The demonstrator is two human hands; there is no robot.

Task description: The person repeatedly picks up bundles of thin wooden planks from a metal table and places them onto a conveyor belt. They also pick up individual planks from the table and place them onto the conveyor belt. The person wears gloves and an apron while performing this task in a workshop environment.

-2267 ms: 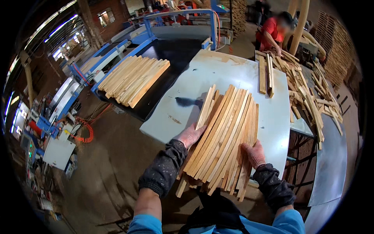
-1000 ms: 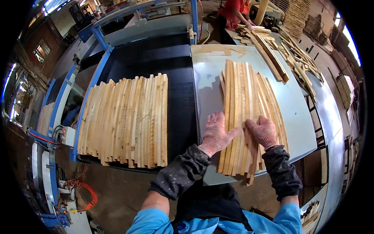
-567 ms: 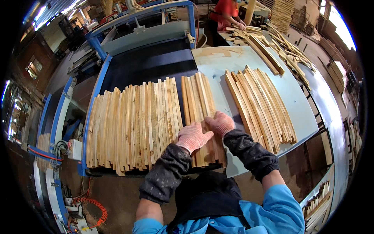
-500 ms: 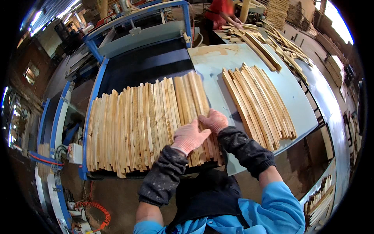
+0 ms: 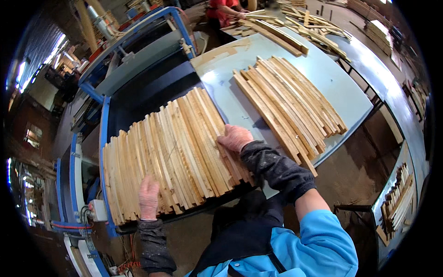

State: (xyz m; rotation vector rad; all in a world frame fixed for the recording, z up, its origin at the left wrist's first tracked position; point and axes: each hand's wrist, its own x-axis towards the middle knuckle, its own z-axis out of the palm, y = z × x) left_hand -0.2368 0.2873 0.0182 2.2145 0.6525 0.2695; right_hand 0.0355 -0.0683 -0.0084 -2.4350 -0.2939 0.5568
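- The co-worker point(image 5: 224, 10) at 12 o'clock is cut off by the upper rim, so we see only a red garment and part of an arm
- The coiled orange hose point(image 5: 130, 266) at 7 o'clock is partly cut off, and the lower stack of strips point(image 5: 398, 203) at 4 o'clock is too dim to count
- Our right hand point(image 5: 236, 137), gloved in pink, sits just off centre toward 3 o'clock, against the right edge of the row of wooden strips point(image 5: 168, 157); its fingertips are hidden, so we cannot tell how firmly it grips
- Our left hand point(image 5: 148, 198), at 8 o'clock, lies wide and flat over the row's near ends, fingers pointing toward 12
- The row lies side by side on the dark bed point(image 5: 143, 94), between 8 and 9 o'clock, its ends uneven
- Half a second ago our hands were together at the row's right end; now they are well apart, the left one having gone toward 8 o'clock
- Our view has turned, so the row slants more, while the second batch of strips point(image 5: 290, 106), at 2 o'clock, stays on the pale tabletop point(image 5: 344, 92)
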